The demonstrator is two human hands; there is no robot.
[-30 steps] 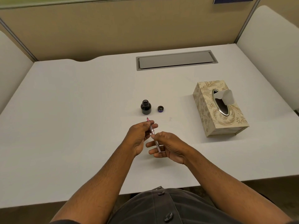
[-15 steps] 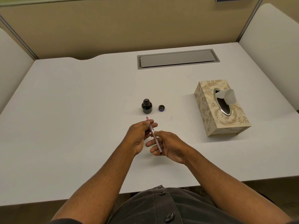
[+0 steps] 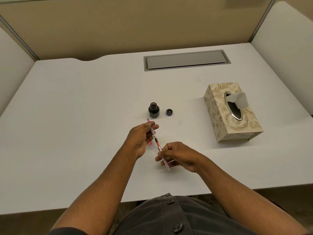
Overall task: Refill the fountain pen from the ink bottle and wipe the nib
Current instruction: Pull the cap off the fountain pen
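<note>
A small dark ink bottle (image 3: 153, 110) stands uncapped on the white desk (image 3: 84, 116), with its cap (image 3: 169, 112) lying just to its right. My left hand (image 3: 141, 139) pinches the front section of a pink translucent fountain pen (image 3: 155, 139), nib pointing up and away toward the bottle. My right hand (image 3: 177, 156) grips the pen's clear barrel end, pulled back along the pen so the inner converter shows between my hands. A tissue box (image 3: 232, 112) with a tissue (image 3: 238, 100) sticking out sits at the right.
A grey cable hatch (image 3: 186, 60) is set into the desk's far side. Beige partition walls enclose the desk at the back and both sides. The desk's front edge runs just above my lap.
My right hand has slid back toward me along the pen, drawing the barrel away from the section. The left hand and nib have stayed near the bottle.
</note>
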